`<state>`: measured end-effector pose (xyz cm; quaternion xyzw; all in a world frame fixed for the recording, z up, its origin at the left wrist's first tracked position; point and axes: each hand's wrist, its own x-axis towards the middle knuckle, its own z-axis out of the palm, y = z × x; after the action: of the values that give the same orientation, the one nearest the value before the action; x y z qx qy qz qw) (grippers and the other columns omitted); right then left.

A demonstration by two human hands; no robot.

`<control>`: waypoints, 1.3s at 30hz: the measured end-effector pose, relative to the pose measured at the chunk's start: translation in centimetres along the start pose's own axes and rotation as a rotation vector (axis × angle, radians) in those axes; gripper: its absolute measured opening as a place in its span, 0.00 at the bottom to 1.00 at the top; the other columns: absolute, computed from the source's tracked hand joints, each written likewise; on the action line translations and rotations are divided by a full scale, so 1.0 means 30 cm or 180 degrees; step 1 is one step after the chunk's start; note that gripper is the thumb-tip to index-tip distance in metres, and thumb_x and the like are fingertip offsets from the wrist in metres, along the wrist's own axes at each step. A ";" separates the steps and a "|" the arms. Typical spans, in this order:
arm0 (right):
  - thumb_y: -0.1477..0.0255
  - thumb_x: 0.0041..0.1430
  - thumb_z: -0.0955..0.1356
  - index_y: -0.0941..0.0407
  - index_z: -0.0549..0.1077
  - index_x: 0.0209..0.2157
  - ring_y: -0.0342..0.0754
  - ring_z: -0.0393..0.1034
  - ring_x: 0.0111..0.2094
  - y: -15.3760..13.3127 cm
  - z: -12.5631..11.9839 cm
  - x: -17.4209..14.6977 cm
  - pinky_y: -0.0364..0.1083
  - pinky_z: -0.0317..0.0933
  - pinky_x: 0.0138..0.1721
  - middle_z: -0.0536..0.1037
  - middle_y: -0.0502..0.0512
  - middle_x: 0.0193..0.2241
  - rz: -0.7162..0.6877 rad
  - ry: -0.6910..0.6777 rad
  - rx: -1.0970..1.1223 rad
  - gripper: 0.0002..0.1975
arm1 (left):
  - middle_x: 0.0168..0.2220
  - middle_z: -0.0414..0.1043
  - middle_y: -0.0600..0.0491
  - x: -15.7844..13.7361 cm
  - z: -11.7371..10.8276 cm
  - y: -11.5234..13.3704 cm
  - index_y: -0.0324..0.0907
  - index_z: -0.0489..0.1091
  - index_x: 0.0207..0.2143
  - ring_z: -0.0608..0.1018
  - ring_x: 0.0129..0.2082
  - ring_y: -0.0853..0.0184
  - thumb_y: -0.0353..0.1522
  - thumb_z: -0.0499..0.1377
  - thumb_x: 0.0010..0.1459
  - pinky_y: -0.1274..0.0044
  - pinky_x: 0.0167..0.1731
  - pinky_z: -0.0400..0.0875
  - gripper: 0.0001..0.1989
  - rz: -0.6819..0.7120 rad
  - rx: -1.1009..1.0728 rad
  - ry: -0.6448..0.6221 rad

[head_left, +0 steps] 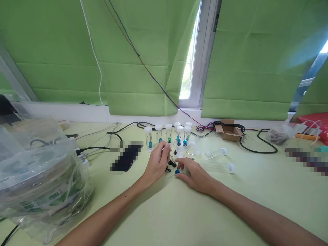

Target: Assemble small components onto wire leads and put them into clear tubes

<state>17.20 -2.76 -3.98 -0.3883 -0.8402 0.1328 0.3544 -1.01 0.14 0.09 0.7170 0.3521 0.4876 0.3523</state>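
Note:
My left hand [158, 160] is closed, fingertips pinched together. Whatever it grips is too small and too covered to make out. To its right, my right hand [196, 173] has its thumb and fingers around a small blue piece [177, 172] low over the table. A few small black parts [170, 162] lie between the two hands, one a black screw-like part [167, 169]. Just behind them stand several clear tubes with white caps; the leftmost tube [148, 139] has a blue piece inside, and another tube [168, 133] holds a green one.
Clear tubes [215, 154] lie on the table [164, 218] at right, near a small open cardboard box [229, 132] and black cable [258, 150]. A dark phone-like object [128, 155] lies left of my hands. A large plastic-wrapped reel [43, 184] fills the left side.

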 end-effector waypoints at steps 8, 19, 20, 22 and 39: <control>0.69 0.66 0.63 0.54 0.64 0.52 0.50 0.69 0.39 0.002 0.001 0.007 0.51 0.63 0.44 0.75 0.56 0.37 -0.0170 0.0616 -0.0144 0.13 | 0.19 0.49 0.62 0.016 0.013 -0.004 0.43 0.55 0.26 0.54 0.16 0.76 0.46 0.48 0.64 0.81 0.15 0.48 0.19 -0.0554 -0.0951 -0.0044; 0.78 0.63 0.64 0.56 0.67 0.46 0.51 0.67 0.39 -0.022 -0.015 0.028 0.50 0.64 0.40 0.74 0.59 0.38 -0.0960 0.1426 -0.0762 0.09 | 0.22 0.54 0.59 -0.002 0.010 0.010 0.42 0.57 0.24 0.58 0.22 0.73 0.41 0.47 0.66 0.79 0.23 0.54 0.19 0.0118 0.0161 -0.0004; 0.78 0.63 0.64 0.56 0.67 0.45 0.51 0.67 0.39 -0.026 -0.016 0.031 0.50 0.63 0.40 0.74 0.59 0.37 -0.0980 0.1434 -0.0814 0.09 | 0.23 0.55 0.59 -0.004 0.011 0.013 0.42 0.57 0.24 0.59 0.23 0.73 0.40 0.47 0.67 0.79 0.23 0.54 0.18 0.0176 0.0275 0.0026; 0.79 0.64 0.63 0.56 0.67 0.44 0.51 0.67 0.39 -0.026 -0.017 0.036 0.50 0.63 0.40 0.74 0.59 0.36 -0.0912 0.1395 -0.0911 0.08 | 0.23 0.56 0.59 -0.006 0.012 0.016 0.42 0.57 0.25 0.59 0.23 0.72 0.40 0.46 0.67 0.79 0.24 0.54 0.18 0.0225 0.0408 0.0086; 0.87 0.57 0.61 0.56 0.70 0.48 0.56 0.60 0.47 0.039 0.007 0.048 0.54 0.58 0.46 0.69 0.62 0.46 -0.0434 -0.0016 -0.1478 0.21 | 0.20 0.54 0.59 0.027 -0.013 -0.038 0.43 0.59 0.26 0.58 0.21 0.71 0.43 0.45 0.66 0.79 0.22 0.54 0.18 -0.0025 0.0672 0.0463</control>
<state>17.05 -0.88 -4.01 -0.4014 -0.8734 -0.0872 0.2616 -1.34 1.45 -0.40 0.7115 0.4289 0.4972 0.2503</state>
